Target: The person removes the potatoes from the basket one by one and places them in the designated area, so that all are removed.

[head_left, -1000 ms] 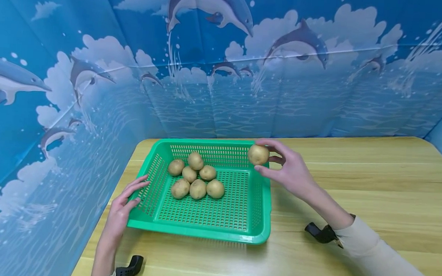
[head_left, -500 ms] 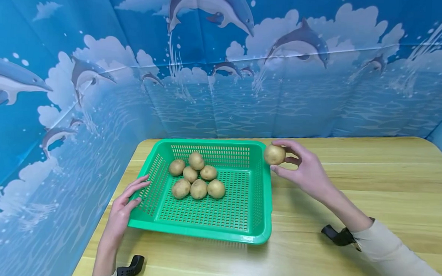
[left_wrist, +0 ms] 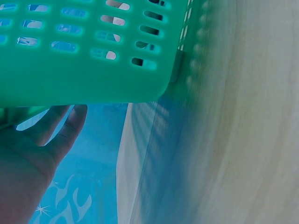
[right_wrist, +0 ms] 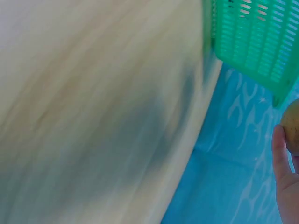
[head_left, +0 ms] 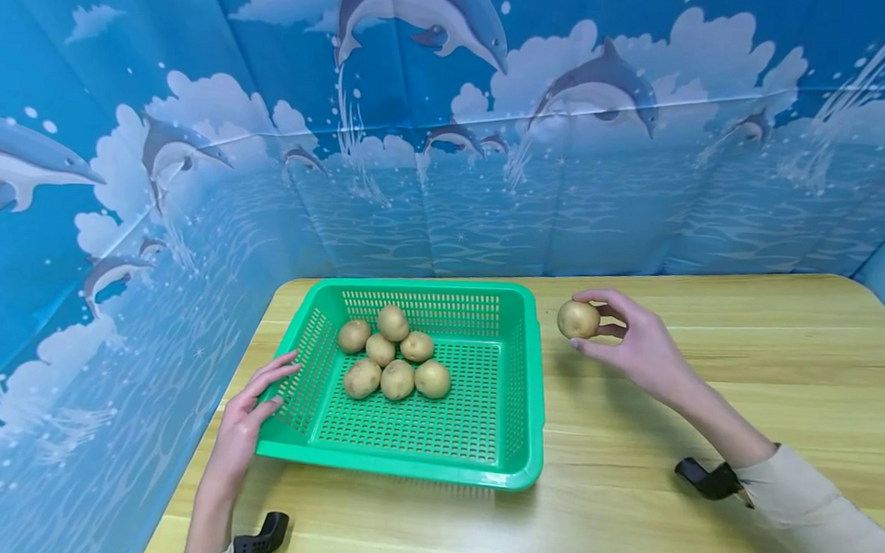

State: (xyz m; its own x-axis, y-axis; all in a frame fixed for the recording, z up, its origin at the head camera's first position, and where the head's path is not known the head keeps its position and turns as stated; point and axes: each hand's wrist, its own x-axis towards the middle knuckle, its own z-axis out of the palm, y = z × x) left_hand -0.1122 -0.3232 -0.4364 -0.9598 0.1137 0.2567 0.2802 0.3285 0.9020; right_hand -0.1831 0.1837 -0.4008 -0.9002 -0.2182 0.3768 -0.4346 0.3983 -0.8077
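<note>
Potato [head_left: 579, 320] in the right hand [head_left: 645, 350], pinched between fingers and thumb, is held above the bench [head_left: 783, 369], just to the right of a green basket [head_left: 402, 468] and apart from it. The left hand [head_left: 243, 425] rests on the basket's left rim, its fingers stretched loosely across the edge. The two hands are well apart, one on each side of the basket.

Seven more potatoes [head_left: 397, 379] lie grouped on the slotted floor of the basket, mostly towards its left and back. The right wrist view catches only part of the held potato, at the edge, with fingers against it.

Behind the bench hangs a blue curtain [head_left: 491, 212] printed with dolphins, clouds and water. A pale sleeve [head_left: 813, 505] covers the right forearm, with a black device [head_left: 708, 479] at the wrist.
</note>
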